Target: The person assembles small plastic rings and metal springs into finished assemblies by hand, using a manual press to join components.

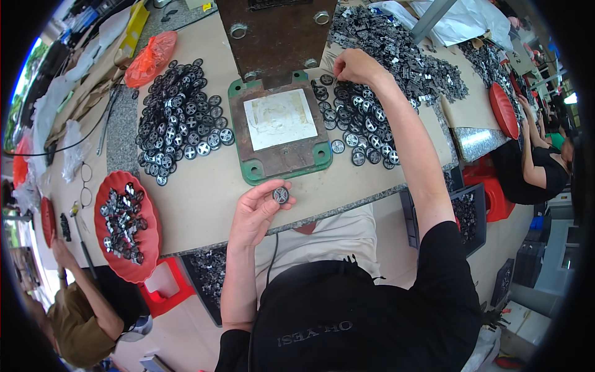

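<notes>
In front of the press, my left hand (256,209) pinches a small black toy wheel (281,195) with silver spokes between thumb and fingers. My right hand (361,67) reaches to the far side, just right of the press. Its fingertips are pressed together beside thin dark pins (319,61) and the edge of a heap of grey parts (396,53); whatever they hold is too small to make out. Between my hands stands the green press base (248,172) with a pale plate (280,118) on top. Wheels lie in a left pile (180,118) and a right pile (372,127).
The brown press head (276,40) rises behind the plate. A red scalloped dish (145,248) of parts sits at the table's left edge, with an orange plastic bag (152,59) farther back. A crate of parts (468,217) stands below at right. Other people work at both sides.
</notes>
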The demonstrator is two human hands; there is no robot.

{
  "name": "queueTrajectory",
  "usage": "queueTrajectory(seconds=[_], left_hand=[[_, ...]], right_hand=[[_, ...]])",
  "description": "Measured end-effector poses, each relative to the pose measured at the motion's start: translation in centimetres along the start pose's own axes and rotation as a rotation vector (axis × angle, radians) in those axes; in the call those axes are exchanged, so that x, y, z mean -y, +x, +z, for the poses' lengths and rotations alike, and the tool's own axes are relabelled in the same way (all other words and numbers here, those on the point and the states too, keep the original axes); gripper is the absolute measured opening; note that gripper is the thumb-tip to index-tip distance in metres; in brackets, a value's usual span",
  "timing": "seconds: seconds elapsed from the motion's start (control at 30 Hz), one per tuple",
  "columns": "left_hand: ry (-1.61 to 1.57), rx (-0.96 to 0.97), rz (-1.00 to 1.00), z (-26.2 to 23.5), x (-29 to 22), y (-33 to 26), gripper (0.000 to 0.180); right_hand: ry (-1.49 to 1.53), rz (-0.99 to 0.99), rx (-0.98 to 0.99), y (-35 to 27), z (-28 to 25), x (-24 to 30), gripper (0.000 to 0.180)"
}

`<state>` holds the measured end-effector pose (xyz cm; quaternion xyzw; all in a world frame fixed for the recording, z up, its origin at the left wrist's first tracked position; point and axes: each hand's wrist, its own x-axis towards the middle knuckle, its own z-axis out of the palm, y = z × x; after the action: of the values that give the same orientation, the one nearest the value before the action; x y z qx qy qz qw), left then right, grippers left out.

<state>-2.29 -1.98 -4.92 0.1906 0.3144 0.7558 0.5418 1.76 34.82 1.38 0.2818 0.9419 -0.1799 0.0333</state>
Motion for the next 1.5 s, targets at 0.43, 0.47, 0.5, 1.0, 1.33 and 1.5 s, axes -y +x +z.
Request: queueTrajectory(seconds=[0.43,0.47,0.5,1.0,1.33,1.5], left_hand=[[0.084,-0.060,0.005,0.4,-1.1,-1.1,0.030],[0.112,-0.062,0.005,0.3,-1.0,-1.2,0.030],[0.143,-0.063,-0.002,0.3,-0.8,-0.9,0.029],[-0.011,0.032,0.067,0.1,-0.5,-0.3,0.034],[-0.242,-0.039,0.028,1.3,0.7,-0.1,0.032],[-0.232,-0.036,0.059,2.1,1.3,0.1,0.033]], right_hand=[[-0.204,-0.019,-0.134,4.0,2.2,2.5,0.031],[-0.146,-0.052,-0.151,2.5,1.1,4.4,0.033],[-0.141,0.006,-0.060,0.5,-0.5,5.9,0.051],[0.840,-0.202,-0.300,-10.6,0.2,6.8,0.019],[1.479,-0.172,-0.140,-18.7,8.4,14.2,0.015],[1.466,-0.207,-0.173,-18.8,9.8,13.8,0.013]])
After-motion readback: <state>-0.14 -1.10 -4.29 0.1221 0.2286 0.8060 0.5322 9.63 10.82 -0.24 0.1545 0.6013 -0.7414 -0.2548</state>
